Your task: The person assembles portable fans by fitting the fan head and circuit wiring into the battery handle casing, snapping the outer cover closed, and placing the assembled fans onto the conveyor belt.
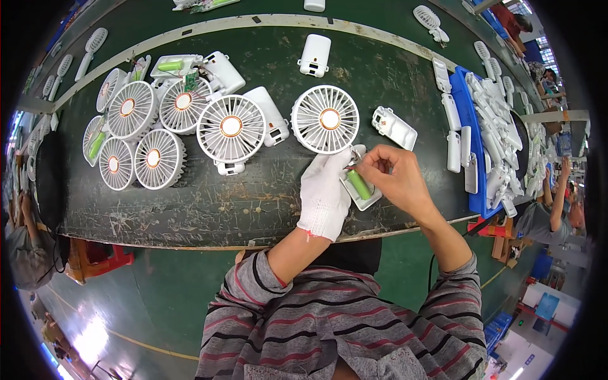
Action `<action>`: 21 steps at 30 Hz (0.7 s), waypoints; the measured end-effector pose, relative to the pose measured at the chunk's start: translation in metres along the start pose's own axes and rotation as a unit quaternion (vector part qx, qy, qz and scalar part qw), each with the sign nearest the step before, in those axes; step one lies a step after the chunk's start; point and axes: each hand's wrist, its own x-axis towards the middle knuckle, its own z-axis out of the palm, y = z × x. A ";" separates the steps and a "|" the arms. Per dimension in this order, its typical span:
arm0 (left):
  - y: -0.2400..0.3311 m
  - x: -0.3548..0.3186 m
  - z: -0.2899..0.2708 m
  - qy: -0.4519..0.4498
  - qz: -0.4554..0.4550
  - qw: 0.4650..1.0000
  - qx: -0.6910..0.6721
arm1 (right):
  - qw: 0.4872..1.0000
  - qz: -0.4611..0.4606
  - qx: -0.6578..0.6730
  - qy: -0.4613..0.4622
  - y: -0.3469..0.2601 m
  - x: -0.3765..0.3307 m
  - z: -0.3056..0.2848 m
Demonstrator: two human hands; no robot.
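Few things of this kind show. A blue tray point(457, 95) at the right end of the dark worktop point(253, 196) serves as a container: long, shallow, and heaped with white plastic casing parts. On the floor at the lower right stand two pale boards or signs: one white with a light blue rectangle point(547, 305) on it, the other a white panel with a small blue patch point(527, 359) near the rim. Their markings are too small to make out.
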 end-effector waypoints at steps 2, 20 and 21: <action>0.000 0.000 0.001 0.003 0.009 1.000 0.006 | 1.000 0.000 -0.013 0.005 0.000 0.002 0.000; 0.007 0.010 -0.004 -0.033 -0.087 0.994 -0.052 | 0.888 -0.229 -0.351 0.190 0.032 0.014 -0.047; 0.008 0.009 -0.002 -0.026 -0.089 0.994 -0.054 | 0.891 -0.262 -0.334 0.159 0.041 0.016 -0.050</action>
